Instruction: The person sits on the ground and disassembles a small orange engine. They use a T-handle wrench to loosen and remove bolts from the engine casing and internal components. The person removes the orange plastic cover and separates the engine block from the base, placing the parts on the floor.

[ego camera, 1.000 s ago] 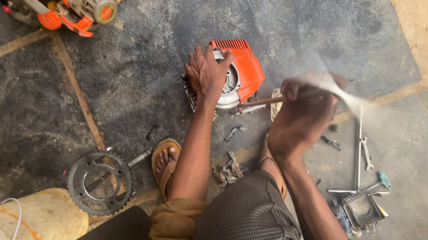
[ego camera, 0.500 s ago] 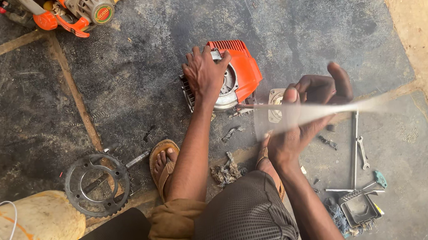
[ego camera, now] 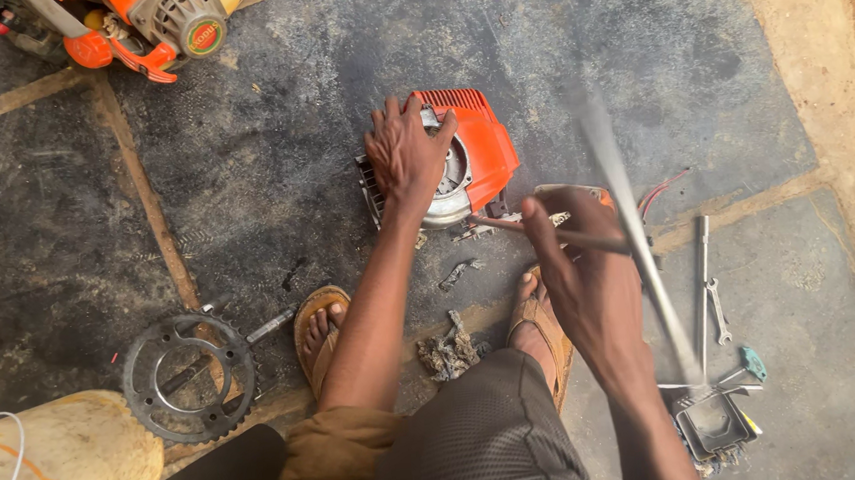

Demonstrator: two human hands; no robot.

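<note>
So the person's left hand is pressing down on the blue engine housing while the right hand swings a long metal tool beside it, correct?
Nearly. The head view shows the left hand on an orange engine housing, not a blue one. The rest holds: the right hand grips a long metal tool, blurred by its swing, beside it.

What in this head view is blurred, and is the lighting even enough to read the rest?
Head view: the long thin rod in the right hand is smeared into a pale streak by motion blur; the left hand on the orange engine is sharp, as are the sprocket and wrenches. Light is soft and even, with no glare or hard shadows.
</note>
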